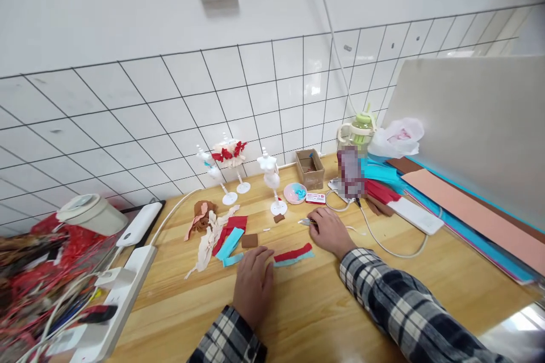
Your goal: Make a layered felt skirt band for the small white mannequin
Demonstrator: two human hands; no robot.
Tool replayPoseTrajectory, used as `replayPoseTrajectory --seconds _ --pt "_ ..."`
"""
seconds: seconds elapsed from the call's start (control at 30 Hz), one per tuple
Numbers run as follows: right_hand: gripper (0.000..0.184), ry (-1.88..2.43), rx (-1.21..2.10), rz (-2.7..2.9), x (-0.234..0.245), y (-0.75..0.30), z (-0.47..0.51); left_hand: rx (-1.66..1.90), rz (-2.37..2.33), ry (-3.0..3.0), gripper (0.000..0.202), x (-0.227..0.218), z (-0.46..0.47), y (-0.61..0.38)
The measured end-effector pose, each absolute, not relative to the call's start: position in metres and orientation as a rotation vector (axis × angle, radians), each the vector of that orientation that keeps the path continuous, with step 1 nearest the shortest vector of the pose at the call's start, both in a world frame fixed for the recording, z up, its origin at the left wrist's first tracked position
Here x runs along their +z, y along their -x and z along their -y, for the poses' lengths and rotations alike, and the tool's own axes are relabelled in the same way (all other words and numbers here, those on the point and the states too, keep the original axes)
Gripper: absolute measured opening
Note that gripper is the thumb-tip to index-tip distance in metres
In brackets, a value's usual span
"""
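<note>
My left hand (pixel 253 286) lies palm down on the wooden table (pixel 306 312), fingers stretched forward, touching the end of a short blue crepe strip (pixel 232 260). Just right of it lie a red strip (pixel 293 252) and a light blue strip (pixel 298 261), overlapping lengthwise. My right hand (pixel 331 231) rests farther right, its fingers closed over the dark and yellow handle of a small pointed metal tool (pixel 305 222), perhaps scissors. The tool's tip points left. Beyond stands a bare white mini dress form (pixel 269 173), with a brown scrap (pixel 279 218) before its base.
Two more dress forms (pixel 230 159) stand behind left, one with cream and red ruffles. Crepe scraps (pixel 210 238) lie at left. A pink dish (pixel 293 193), a cardboard box (pixel 310 170), a white power bank (pixel 419 215) and cables are at right. A power strip (pixel 121 300) edges the left.
</note>
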State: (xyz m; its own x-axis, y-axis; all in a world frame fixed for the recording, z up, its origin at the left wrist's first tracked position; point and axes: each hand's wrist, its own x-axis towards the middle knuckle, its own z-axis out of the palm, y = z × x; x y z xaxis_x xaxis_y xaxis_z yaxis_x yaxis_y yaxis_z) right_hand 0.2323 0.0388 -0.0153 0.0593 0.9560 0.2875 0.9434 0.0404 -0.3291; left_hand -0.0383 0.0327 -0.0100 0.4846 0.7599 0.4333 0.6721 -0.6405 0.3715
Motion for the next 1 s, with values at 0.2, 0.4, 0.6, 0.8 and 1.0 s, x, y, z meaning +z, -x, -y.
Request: replayPoseTrajectory --seconds 0.2,0.4,0.6,0.8,1.0 --pt "0.025 1.889 -0.003 1.908 -0.021 -0.236 -0.038 0.846 -1.841 -2.474 0.025 -0.004 -0.038 0.096" --pt "0.018 1.845 -0.031 1.926 -0.027 -0.238 -0.038 0.538 -2.03 -2.417 0.034 -0.013 -0.021 0.107" --pt "0.017 1.769 -0.044 1.922 -0.03 -0.244 -0.035 0.583 -1.965 -2.495 0.039 -0.014 -0.021 0.098" --pt "0.031 1.616 -0.06 1.992 -0.018 -0.232 -0.029 0.626 -1.999 -2.48 0.039 -0.01 -0.02 0.095" --pt "0.039 1.455 0.165 2.252 -0.006 -0.193 -0.062 0.728 -1.984 -2.523 0.035 -0.011 -0.017 0.096"
